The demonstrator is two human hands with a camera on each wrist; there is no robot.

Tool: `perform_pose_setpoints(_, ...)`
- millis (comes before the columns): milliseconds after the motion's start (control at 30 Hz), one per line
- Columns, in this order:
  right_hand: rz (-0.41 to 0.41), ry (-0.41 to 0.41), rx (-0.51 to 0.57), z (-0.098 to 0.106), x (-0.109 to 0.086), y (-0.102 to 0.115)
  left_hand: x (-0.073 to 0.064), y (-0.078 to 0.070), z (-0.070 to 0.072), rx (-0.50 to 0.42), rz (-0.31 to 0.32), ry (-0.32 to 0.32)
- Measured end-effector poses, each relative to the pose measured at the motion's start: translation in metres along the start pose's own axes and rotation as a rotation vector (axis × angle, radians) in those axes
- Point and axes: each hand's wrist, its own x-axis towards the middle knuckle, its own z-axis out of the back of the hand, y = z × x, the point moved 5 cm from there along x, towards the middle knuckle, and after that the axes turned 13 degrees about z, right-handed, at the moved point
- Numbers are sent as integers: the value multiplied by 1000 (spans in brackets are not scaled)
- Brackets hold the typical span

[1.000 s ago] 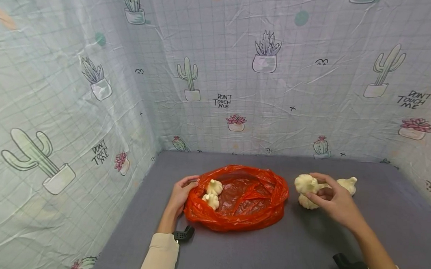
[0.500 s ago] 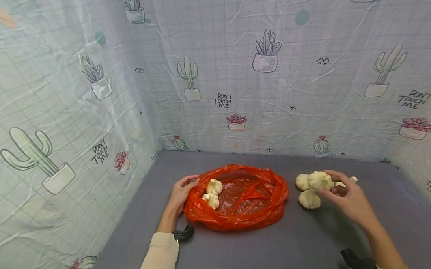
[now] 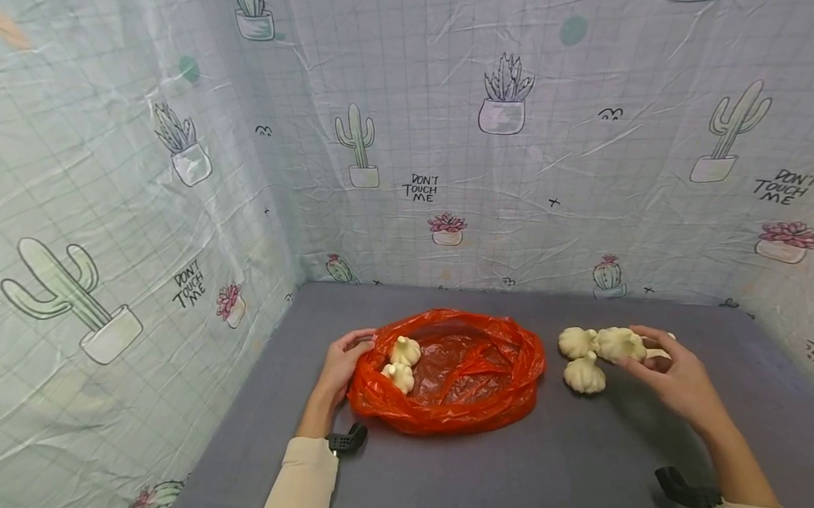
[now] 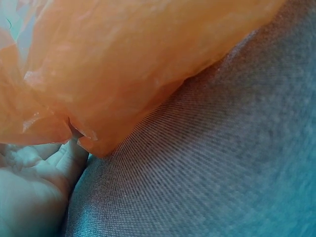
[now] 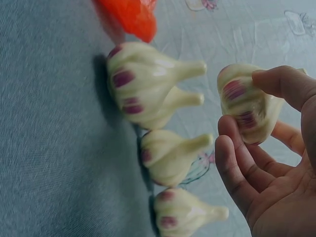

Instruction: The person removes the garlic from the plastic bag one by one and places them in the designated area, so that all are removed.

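Observation:
My left hand (image 3: 339,364) pinches the left side of a red plastic bag (image 3: 439,423), whose mouth gapes upward. Two white garlic bulbs (image 3: 405,352) lie inside the bag at its left wall. In the left wrist view the bag (image 4: 113,74) covers the fingertips. To the right of the bag, my right hand (image 3: 680,382) holds another garlic bulb (image 3: 616,344) between thumb and fingers. The right wrist view shows this purple-marked bulb (image 5: 247,101) raised beside several standing ones, among them a near bulb (image 5: 140,81) with its stem up.
On the grey table (image 3: 478,480), a garlic bulb (image 3: 585,374) stands in front of the held one and another bulb (image 3: 575,343) to its left. A cactus-print curtain (image 3: 400,131) closes off the back and sides.
My right hand has moved rightward with the held garlic bulb, uncovering the bulb at the left of the group. My left hand and the bag stay put.

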Motion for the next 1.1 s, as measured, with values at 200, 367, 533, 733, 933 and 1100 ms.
perform_pose_setpoints(200,-58,55,15,-2,0,-13,1,0,0,4,-3,-8)
perform_pose_setpoints(367,-43,89,-8,-5,-1,-19,2,-1,0,3,-6,-16)
perform_pose_setpoints(533,-21,99,-34,-8,-4,-27,0,0,-1,5,1,-10)
perform_pose_setpoints(733,-46,132,-37,-12,-7,-39,2,0,-1,12,-3,-14)
perform_pose_setpoints(933,-61,161,-13,-15,-9,-48,4,0,-1,13,-1,-14)
perform_pose_setpoints(1100,-76,194,-3,-16,-9,-54,4,1,0,13,2,-12)
